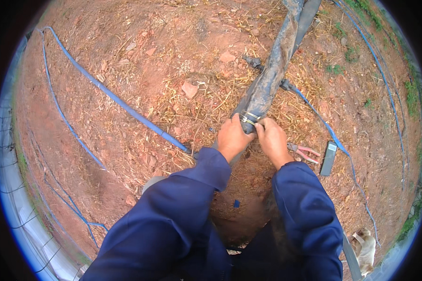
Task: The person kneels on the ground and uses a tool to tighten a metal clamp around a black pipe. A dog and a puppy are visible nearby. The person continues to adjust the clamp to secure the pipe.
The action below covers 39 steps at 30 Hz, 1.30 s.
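Note:
A thick, mud-smeared black hose (272, 77) runs from the top of the view down to my hands. Shiny metal hose clamps (250, 117) circle it near its lower part. On the left side, my left hand (233, 136) is closed around the hose just below the clamps. My right hand (273, 140) grips the other side, with its thumb and fingers close to the clamps. My fingers partly hide the hose end and whatever joins it. Red-handled pliers (306, 152) lie on the soil to the right of my right hand.
A dark rectangular case (328, 158) lies beyond the pliers, beside a thin blue hose (326, 125). Another blue hose (122, 104) crosses the ground at left. Black fittings (254, 62) stick out from the thick hose. A light-furred animal (365, 247) lies at lower right.

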Each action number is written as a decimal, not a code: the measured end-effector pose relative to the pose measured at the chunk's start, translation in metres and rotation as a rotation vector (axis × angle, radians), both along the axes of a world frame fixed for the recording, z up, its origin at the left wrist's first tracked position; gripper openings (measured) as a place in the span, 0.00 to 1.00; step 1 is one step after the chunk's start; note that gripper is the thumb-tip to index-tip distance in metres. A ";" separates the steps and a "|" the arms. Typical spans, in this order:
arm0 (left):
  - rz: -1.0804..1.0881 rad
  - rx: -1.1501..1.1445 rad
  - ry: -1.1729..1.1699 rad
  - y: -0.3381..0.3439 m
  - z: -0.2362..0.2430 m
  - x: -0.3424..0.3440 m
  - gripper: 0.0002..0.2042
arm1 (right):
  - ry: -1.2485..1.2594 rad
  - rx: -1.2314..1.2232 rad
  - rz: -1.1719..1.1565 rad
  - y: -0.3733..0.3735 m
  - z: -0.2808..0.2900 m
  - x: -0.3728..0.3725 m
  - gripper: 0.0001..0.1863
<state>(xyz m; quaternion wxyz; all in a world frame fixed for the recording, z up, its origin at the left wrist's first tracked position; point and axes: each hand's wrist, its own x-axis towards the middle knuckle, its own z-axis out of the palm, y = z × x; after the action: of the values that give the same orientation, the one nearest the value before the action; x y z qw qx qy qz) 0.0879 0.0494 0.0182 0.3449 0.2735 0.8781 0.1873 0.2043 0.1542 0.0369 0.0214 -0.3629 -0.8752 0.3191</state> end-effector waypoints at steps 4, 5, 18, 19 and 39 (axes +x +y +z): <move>0.065 0.127 0.021 -0.003 -0.016 0.012 0.43 | 0.145 -0.056 -0.022 -0.003 -0.010 0.021 0.12; 0.064 0.138 0.007 -0.004 -0.017 0.012 0.44 | 0.027 -0.101 -0.109 -0.002 -0.010 0.025 0.11; 0.086 0.227 -0.188 -0.015 -0.027 -0.004 0.50 | 0.101 -0.943 -0.570 0.005 -0.030 0.008 0.19; 0.080 0.213 -0.187 -0.015 -0.027 -0.003 0.50 | 0.098 -1.040 -0.619 0.005 -0.029 0.006 0.19; 0.105 0.259 -0.320 -0.018 -0.028 -0.015 0.48 | -0.328 -0.894 -0.303 0.046 -0.002 -0.015 0.23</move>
<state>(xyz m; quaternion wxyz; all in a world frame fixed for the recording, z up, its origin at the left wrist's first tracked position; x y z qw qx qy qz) 0.0724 0.0310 -0.0102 0.4318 0.2364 0.7937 0.3573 0.1895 0.2001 0.0351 -0.2282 -0.5049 -0.5822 0.5950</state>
